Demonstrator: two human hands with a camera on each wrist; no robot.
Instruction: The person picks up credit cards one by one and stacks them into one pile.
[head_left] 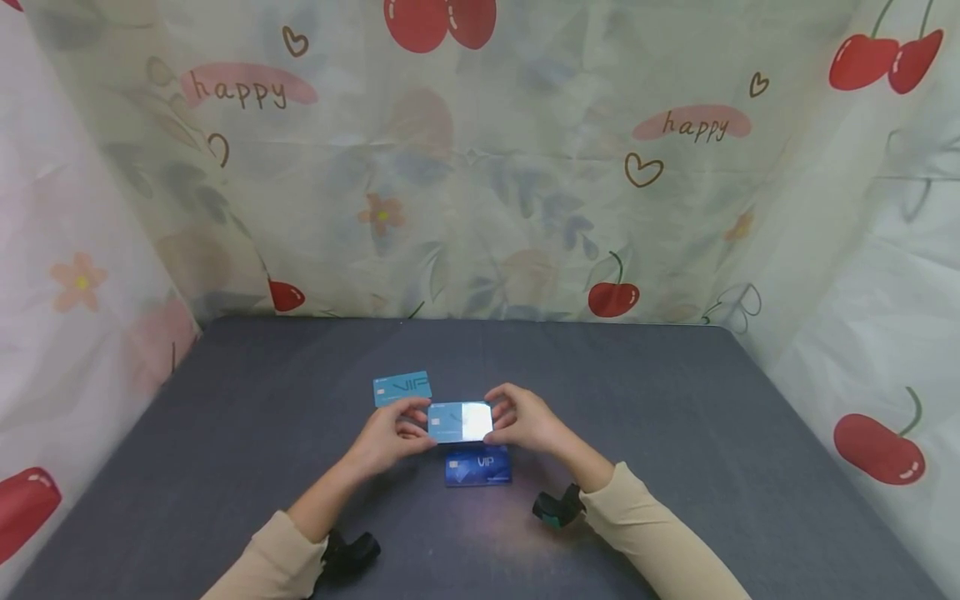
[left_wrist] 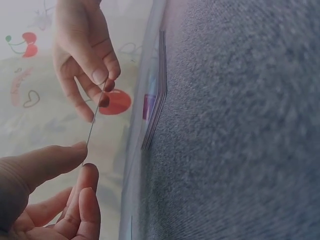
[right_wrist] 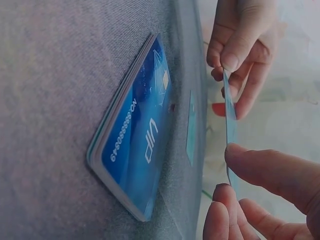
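A light blue card with a bright glare on its right half is held up between both hands. My left hand pinches its left end between thumb and fingers. The right hand pinches the opposite end the same way. Seen edge-on in the left wrist view, the card is a thin line. Below it on the table lies a stack of cards, the top one dark blue with "VIP" lettering. Another light blue VIP card lies flat behind the left hand, its lower edge partly hidden by the fingers.
The table has a dark grey cloth-like top. A patterned curtain with cherries and the word "happy" stands along its back edge, and similar curtains hang at both sides. Dark wrist devices are strapped near both sleeves.
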